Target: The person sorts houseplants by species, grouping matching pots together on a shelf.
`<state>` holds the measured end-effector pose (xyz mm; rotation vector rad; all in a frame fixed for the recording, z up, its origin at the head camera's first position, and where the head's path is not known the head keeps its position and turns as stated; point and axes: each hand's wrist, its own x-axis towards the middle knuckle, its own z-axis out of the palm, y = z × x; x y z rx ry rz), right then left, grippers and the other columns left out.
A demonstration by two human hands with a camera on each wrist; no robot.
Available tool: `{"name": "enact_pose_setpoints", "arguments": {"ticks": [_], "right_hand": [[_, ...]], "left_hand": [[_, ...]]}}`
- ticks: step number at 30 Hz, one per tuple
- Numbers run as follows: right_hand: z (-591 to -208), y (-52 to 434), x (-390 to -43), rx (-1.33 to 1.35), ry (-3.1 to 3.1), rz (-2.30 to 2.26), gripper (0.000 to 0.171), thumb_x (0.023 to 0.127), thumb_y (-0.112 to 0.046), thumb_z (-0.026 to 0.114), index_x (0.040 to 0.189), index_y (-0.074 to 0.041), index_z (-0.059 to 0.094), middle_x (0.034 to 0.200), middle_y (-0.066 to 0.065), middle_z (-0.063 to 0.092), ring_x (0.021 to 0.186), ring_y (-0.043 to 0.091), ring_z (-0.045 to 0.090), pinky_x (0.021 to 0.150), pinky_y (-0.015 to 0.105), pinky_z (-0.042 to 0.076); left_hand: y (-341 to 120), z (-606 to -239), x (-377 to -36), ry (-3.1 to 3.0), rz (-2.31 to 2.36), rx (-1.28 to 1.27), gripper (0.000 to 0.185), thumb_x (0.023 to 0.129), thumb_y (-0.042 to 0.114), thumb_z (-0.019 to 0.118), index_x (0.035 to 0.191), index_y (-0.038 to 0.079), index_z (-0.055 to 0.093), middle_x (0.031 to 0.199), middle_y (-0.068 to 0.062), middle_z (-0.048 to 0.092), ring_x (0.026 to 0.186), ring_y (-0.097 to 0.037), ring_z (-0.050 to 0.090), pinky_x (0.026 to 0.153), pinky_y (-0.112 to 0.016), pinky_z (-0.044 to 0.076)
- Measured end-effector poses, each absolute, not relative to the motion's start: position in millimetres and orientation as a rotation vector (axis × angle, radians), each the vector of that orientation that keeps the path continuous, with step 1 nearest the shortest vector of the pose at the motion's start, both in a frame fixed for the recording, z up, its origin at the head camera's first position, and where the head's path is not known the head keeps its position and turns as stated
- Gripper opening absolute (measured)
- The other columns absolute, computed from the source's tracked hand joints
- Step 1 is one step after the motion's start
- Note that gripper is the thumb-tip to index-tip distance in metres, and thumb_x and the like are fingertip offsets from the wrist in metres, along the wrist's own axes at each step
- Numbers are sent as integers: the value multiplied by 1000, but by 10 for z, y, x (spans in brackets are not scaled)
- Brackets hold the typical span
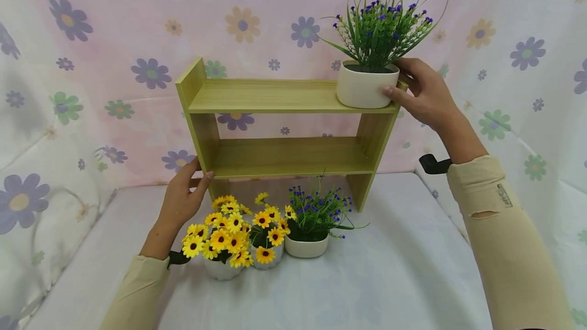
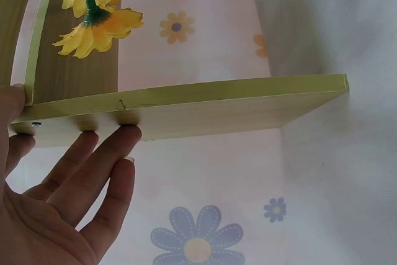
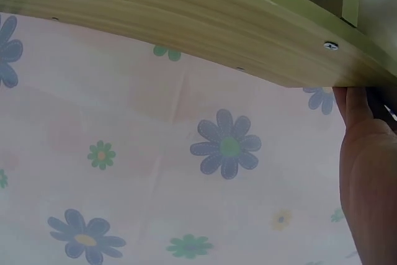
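Head view: your right hand loosely cups the white pot at the shelf's 3 o'clock edge, your left hand lies open-fingered on its side, so a nudge may tip the pot off.

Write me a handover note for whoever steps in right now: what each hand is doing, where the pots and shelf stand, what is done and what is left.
Right hand: curled round the white pot of purple flowers, which sits at the right end of the top shelf board.
Left hand: fingers straight, touching the left side panel of the wooden shelf unit near the lower board.
On the table in front of the shelf: two white pots of yellow sunflowers and a second pot of purple flowers.
Done: one pot up on top.
Left: three pots remain on the table; the lower board is bare.
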<state>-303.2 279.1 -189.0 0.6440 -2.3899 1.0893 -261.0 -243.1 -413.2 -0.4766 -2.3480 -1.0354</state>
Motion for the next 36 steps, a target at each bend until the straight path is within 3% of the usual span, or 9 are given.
{"name": "enact_pose_setpoints", "arguments": {"ticks": [9,16,24,28,36], "right_hand": [[-2043,2826,-2840,747,-2257,1090,70,98,-6,75,160,-2,42,159,18,45,151,29,44,123,25,35],[-2279,2826,-2673,856,-2091,1085,73,92,4,78,157,3,44,156,19,46,149,29,44,125,32,36],[-2473,2684,-2285,960,-1976,1087,69,96,-6,76,154,12,43,161,30,37,152,37,36,126,37,36],[-2713,2685,-2219,971,-1921,1144,67,96,-6,77,152,12,46,156,33,41,149,37,41,125,37,38],[-3305,2705,-2219,905,-1947,1287,68,85,18,73,149,8,52,144,30,53,140,29,53,116,28,48]], "left_hand": [[-2432,-4133,-2624,-2353,-1037,-479,58,111,21,58,165,11,38,139,-24,61,110,-48,72,90,-63,60],[-2424,-4133,-2629,-2353,-1036,-483,58,111,21,58,165,11,39,140,-23,61,115,-46,70,92,-61,59],[-2422,-4111,-2611,-2352,-1045,-472,56,111,22,58,164,10,40,142,-24,60,113,-47,71,92,-62,59],[-2421,-4104,-2606,-2353,-1036,-474,57,111,21,58,164,9,40,143,-24,59,116,-47,70,92,-62,59],[-2422,-4133,-2605,-2338,-1052,-484,56,111,19,58,163,8,40,142,-23,60,120,-44,67,94,-62,58]]}}
